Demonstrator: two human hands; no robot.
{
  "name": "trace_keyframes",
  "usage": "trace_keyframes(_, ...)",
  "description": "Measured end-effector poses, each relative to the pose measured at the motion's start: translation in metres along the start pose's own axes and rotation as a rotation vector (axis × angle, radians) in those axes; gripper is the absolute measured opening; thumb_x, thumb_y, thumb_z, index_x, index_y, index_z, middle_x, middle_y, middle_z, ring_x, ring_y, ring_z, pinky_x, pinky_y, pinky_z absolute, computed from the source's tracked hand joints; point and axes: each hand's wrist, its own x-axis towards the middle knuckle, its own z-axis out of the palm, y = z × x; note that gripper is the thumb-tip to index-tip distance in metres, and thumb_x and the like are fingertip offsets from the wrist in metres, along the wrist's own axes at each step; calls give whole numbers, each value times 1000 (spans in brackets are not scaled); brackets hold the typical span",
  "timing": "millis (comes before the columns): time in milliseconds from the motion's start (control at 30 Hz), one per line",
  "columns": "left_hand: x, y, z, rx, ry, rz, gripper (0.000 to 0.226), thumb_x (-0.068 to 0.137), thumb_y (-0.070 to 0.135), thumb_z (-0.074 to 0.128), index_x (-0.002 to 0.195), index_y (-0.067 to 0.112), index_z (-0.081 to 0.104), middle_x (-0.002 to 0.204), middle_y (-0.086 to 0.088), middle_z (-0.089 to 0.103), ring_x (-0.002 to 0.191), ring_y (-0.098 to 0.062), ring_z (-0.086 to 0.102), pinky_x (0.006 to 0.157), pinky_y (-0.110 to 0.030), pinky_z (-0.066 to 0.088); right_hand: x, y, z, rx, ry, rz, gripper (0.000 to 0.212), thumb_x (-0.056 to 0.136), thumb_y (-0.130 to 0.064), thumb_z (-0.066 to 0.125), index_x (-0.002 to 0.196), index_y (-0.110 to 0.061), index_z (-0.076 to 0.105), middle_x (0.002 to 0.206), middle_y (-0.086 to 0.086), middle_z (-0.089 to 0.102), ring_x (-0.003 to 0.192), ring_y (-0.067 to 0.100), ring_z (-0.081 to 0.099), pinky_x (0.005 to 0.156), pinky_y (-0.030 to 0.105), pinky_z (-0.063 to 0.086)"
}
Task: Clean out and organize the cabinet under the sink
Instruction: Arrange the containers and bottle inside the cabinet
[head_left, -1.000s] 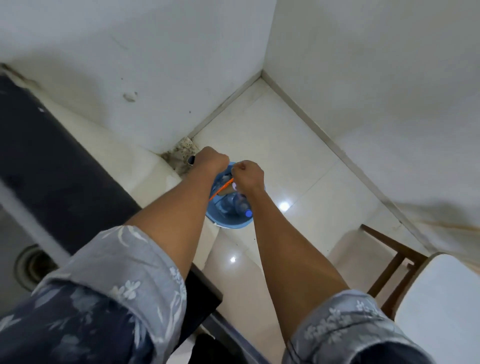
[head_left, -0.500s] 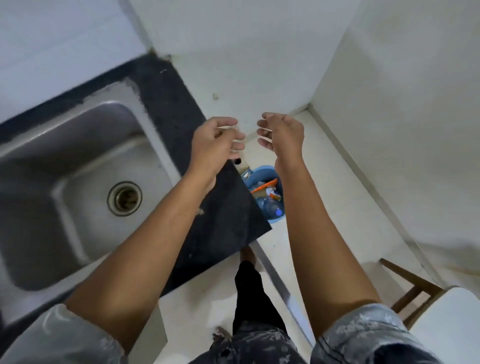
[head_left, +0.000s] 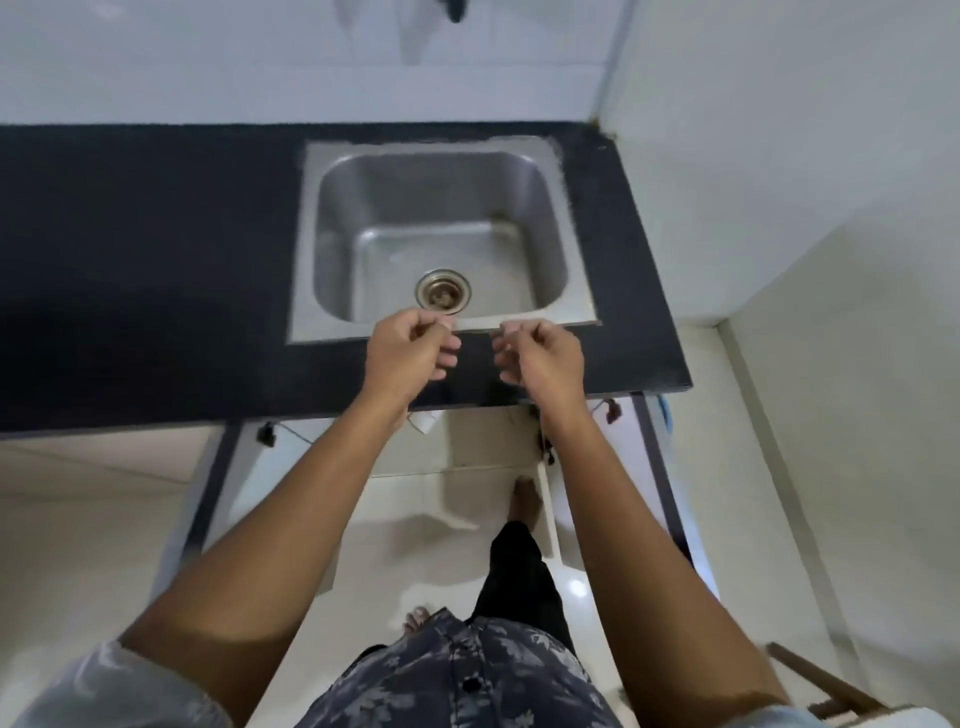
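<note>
Hands (head_left: 410, 348) (head_left: 540, 353) hover empty, fingers loosely curled, over the counter (head_left: 156, 260) in front of the sink (head_left: 441, 234); cabinet doors (head_left: 550, 499) below stand open by the person's feet

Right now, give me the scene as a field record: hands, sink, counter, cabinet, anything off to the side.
left hand: over the counter's front strip, fingers loosely curled, holding nothing visible
right hand: beside the left, apart from it, fingers curled, holding nothing visible
sink: steel, basin empty, drain near the front
counter: black, bare
cabinet doors: open below the counter; interior hidden from this angle
blue bucket: only a sliver shows past the counter's right end
wooden chair: lower right corner
</note>
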Motion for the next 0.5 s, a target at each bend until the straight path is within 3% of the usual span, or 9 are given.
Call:
trace_keyframes(167,-30,-56,-54,48,11,-112,13,98,19,65,99,18,77,86,-4,82,78,-22,78,69,-33,63,-46,49,40,-184,-203,-40,12,92,-19,65,94,-19,77,83,-2,79,73,10,76,62,25,57)
trace_keyframes(333,-35,-121,-69,124,28,-315,15,99,22,62,94,19,75,81,1,82,78,-21,79,71,-33,63,-47,110,65,-435,-411,92,16,93,-11,60,91,-16,75,84,-1,78,64,5,70,61,31,56)
trace_keyframes(400,-30,-147,-67,142,9,-394,15,98,23,62,94,18,75,83,0,81,82,-23,80,73,-34,65,-37,134,72,-575,-466,129,19,92,-10,59,98,-11,77,95,-2,78,78,12,72,75,39,60)
trace_keyframes(500,-13,-184,-59,165,-15,-489,13,98,24,64,98,15,74,88,-4,81,85,-26,80,78,-37,67,-15,166,79,-823,-476,194,21,92,-23,63,110,-19,75,114,-1,74,100,19,70,89,31,58)
